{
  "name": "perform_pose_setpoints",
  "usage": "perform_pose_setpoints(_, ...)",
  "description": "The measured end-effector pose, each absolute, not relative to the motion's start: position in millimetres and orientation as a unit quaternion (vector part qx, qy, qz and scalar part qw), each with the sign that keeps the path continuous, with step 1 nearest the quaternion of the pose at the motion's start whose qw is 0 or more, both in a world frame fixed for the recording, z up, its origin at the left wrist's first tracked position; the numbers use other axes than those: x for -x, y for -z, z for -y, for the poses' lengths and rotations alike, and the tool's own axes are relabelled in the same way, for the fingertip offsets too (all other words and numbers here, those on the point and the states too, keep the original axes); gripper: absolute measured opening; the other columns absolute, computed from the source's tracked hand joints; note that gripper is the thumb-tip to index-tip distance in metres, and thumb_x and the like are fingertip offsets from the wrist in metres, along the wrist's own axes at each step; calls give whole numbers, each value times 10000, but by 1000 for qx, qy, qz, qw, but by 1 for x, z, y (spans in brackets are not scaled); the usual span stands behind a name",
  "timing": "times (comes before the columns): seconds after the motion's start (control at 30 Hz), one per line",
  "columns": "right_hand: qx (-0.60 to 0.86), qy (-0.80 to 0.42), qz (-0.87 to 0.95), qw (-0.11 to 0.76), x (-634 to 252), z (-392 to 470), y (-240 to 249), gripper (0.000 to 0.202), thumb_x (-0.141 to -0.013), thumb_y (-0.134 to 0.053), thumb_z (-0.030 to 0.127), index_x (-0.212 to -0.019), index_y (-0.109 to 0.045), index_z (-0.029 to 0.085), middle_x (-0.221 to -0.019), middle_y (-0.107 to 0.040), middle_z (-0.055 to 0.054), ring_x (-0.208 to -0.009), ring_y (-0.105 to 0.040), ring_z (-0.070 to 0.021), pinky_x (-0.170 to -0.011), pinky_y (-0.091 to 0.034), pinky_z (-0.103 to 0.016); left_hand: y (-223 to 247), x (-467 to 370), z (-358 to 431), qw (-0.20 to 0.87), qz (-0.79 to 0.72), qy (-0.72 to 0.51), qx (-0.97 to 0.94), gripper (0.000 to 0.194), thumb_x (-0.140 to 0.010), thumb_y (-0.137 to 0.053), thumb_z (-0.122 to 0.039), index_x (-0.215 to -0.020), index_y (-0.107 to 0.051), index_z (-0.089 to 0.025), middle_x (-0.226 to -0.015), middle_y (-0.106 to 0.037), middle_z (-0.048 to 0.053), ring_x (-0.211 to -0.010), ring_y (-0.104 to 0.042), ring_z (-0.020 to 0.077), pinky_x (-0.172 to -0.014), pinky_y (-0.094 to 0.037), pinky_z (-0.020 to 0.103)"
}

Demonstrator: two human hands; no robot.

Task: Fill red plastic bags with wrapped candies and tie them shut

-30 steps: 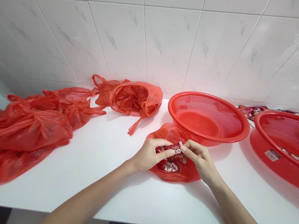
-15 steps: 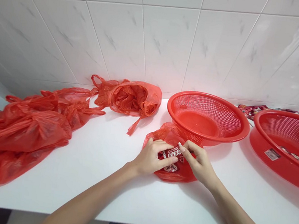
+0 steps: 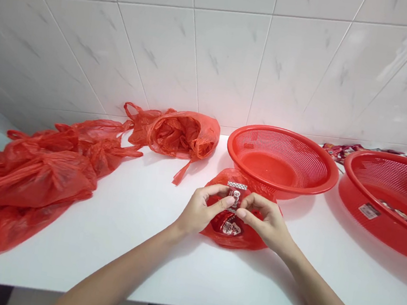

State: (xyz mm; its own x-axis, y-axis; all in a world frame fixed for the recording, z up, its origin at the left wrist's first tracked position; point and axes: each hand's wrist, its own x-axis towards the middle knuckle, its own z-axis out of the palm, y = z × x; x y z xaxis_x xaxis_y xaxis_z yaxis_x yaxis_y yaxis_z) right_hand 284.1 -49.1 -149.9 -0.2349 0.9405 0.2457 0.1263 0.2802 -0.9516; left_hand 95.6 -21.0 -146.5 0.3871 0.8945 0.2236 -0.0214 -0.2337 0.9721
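Over an opened red plastic bag (image 3: 252, 239), a small dark red packet (image 3: 236, 194) with dotted white end strips stands with its strips at top and bottom. My left hand (image 3: 200, 209) is closed on its left side, thumb across the front. At the packet's right edge, my right hand (image 3: 268, 221) has thumb and fingertips pinched together and appears to grip that edge. Another red packet (image 3: 231, 227) with white print lies in the bag just below the hands. The bag's far side lies against the near side of a red perforated basket (image 3: 272, 170).
A pile of red plastic bags (image 3: 28, 183) covers the left of the white table (image 3: 130, 243). A bunched red bag (image 3: 183, 134) lies by the tiled wall. To the right, a larger red basket (image 3: 396, 235) holds several packets. More packets (image 3: 343, 152) lie behind it.
The packet has turned from slanting sideways to upright between my hands. My right fingertips have moved down from its upper end to its right edge.
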Motion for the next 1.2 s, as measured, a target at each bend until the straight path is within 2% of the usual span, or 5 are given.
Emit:
perform_pose_setpoints(0.23,405,-451,640,473,-281,53,150,351,-932,-620,475,-722,-583,196,-643,-571,18,-596,-534,-131,-579,-449,-258,142,-93,21,529,-339,-431,-648,190,-824,-751,-336,-860,-738,-149,-850,-754,48,-824,-686,188,-805,-549,291)
perform_pose_setpoints(0.47,392,-491,644,436,-284,55,146,377,-915,-648,465,-669,-554,194,-614,-568,16,-592,-541,-131,-577,-449,-256,141,-90,15,538,-340,-409,-654,293,-880,-671,-429,-806,-742,-155,-805,-742,43,-783,-662,174,-787,-524,284)
perform_pose_setpoints(0.7,421,-451,598,511,-285,53,146,398,-920,-632,518,-685,-559,204,-618,-570,13,-578,-524,-136,-574,-435,-265,142,-87,16,551,-341,-398,-649,372,-839,-703,-464,-643,-653,-152,-630,-627,1,-635,-546,130,-659,-459,257)
perform_pose_setpoints(0.83,414,-472,580,518,-287,52,144,442,-912,-632,554,-655,-529,210,-589,-555,19,-548,-514,-135,-563,-437,-271,141,-87,18,552,-326,-363,-676,377,-880,-648,-490,-722,-647,-148,-688,-615,7,-678,-533,136,-678,-444,261)
perform_pose_setpoints(1.2,376,-505,608,484,-283,52,147,436,-958,-556,565,-723,-572,198,-592,-555,23,-536,-521,-132,-558,-445,-278,140,-87,21,527,-326,-381,-686,358,-920,-603,-465,-727,-558,-167,-698,-535,-13,-692,-489,130,-692,-435,253)
